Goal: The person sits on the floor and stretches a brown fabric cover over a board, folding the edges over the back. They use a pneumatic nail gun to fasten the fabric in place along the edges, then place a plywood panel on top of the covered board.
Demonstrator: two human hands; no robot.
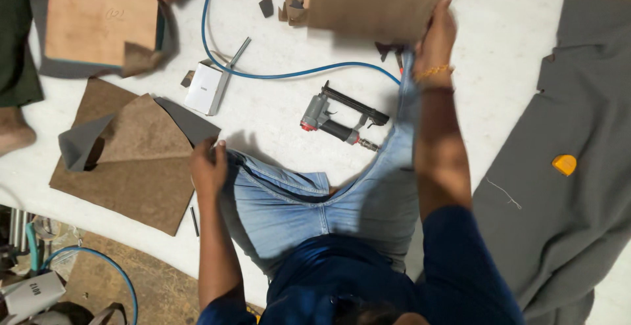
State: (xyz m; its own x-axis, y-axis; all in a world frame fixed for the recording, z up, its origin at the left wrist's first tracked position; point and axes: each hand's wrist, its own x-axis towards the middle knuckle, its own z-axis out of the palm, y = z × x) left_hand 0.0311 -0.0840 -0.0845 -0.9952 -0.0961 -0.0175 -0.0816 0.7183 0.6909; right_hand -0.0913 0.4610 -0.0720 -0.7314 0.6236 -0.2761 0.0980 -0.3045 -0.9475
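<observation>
- The landmark is the grey pneumatic staple gun with a red end cap [342,120], lying on the white padded work surface [282,9] between the person's two arms; its long axis runs slantwise, red cap toward the left hand, black magazine toward the right.
- The right hand [437,42] is raised above and to the right of the staple gun, fingers closed on the lower edge of a flat brown fabric-covered board [374,0], which lies at the top of the view, beyond the gun.
- The left hand [209,166] rests below and to the left of the staple gun, fingers curled loosely against the bent knee in light blue jeans [289,207]; whether it pinches anything I cannot tell.
- The board's long edge runs roughly crosswise, and only the right hand touches it; the left hand is well apart from it, with the gun in between.
- A blue air hose [263,75] curves above and to the left of the staple gun.
- A small white box [205,88] sits left of the gun, near the hose.
- Brown felt sheets with grey backing [138,161] lie further left, just beside the left hand.
- A wide grey cloth [578,220] spreads well to the right of the gun, bearing a small orange chalk piece [564,164].
</observation>
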